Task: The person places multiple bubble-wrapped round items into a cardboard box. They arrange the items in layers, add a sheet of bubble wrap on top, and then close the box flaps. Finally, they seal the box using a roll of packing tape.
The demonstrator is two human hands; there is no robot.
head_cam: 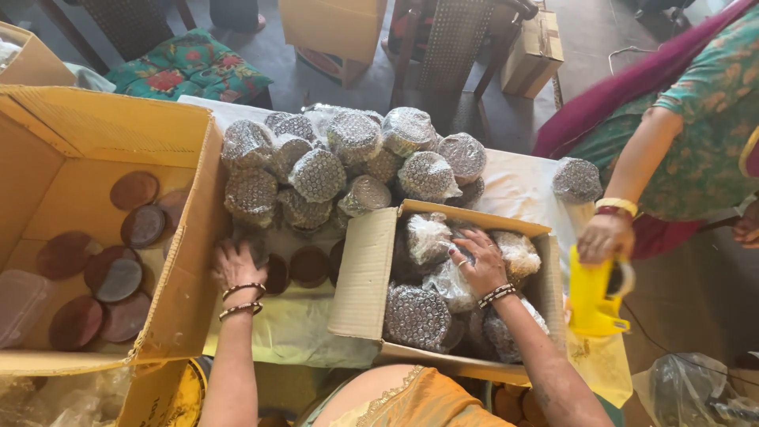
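**A:** What sits at far left?

**B:** A large open cardboard box (pixel 190 237), its floor dotted with flat brown discs (pixel 118 273), some in clear wrap, with a clear plastic tub (pixel 20 304) in its near corner.

**A:** And the person's left hand?

**B:** The left hand (pixel 236 265), two bangles at the wrist, rests on the pale table cover (pixel 292 324) just beside the big box's wall. Its fingers are curled downward close to a few bare brown discs (pixel 308 265) lying on the cover; whether it grips anything cannot be told.

**A:** Behind it?

**B:** A heap of bubble-wrapped round bundles (pixel 340 162), piled across the middle of the table.

**A:** Then the right hand?

**B:** The right hand (pixel 481 265) reaches into a smaller open carton (pixel 364 277) just right of centre. Fingers spread, it presses on a plastic-wrapped parcel (pixel 451 285) among the wrapped bundles packed inside, one large bubble-wrapped bundle (pixel 417 316) nearest the camera.

**A:** Far right?

**B:** A co-worker in a green patterned garment stands at the table's edge. That person's hand (pixel 605 237) grasps a yellow tape dispenser (pixel 594 304) just beside the carton, with one lone wrapped bundle (pixel 577 180) behind it.
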